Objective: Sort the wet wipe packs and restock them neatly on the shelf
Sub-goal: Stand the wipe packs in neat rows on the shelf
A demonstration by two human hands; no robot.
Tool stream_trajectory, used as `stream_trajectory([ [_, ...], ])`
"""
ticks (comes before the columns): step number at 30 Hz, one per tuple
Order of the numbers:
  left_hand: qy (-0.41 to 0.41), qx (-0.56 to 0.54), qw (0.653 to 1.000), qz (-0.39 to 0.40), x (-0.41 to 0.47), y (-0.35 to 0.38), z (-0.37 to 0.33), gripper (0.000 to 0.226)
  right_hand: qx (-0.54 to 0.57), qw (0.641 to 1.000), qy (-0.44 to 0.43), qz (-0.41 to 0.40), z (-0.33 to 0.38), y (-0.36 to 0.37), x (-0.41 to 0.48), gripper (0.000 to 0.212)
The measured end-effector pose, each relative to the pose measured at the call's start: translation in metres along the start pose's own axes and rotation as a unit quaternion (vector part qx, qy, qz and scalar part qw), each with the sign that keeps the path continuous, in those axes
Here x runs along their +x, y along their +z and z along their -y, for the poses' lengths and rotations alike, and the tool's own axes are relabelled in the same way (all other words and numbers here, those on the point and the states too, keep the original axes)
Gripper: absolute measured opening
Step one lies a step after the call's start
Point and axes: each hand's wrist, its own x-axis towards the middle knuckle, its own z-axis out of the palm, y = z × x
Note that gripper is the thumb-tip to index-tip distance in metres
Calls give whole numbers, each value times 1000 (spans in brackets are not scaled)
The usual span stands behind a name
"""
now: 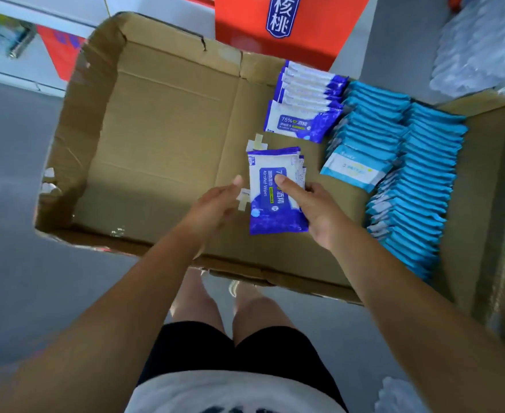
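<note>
1. The right hand [320,210] grips a small stack of alcohol wipe packs [272,198], thumb on top, near the cardboard box's [156,129] centre.
2. The left hand [215,204] is open, fingertips at the stack's nine o'clock edge.
3. The packs look light, soft and slick, and likely to fan apart; squeeze both long edges.
4. A matching row [305,105] stands at one o'clock.

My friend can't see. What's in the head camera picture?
A person's right hand grips a small stack of dark blue and white wipe packs in a brown cardboard box, with the open left hand beside it. A row of matching dark blue packs and two rows of light blue packs sit at the box's right.
</note>
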Motion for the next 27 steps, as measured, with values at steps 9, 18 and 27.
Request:
stream_trajectory([
  [9,21,-252,944,213,-109,13,6,51,6,998,-59,17,-8,21,-127,78],
  [18,132,-174,966,139,-176,-135,-6,65,-140,967,-214,-18,-6,171,-194,57],
  [27,177,-131,975,2,-237,-367,-34,67,75,966,-247,31,-17,415,-224,14],
])
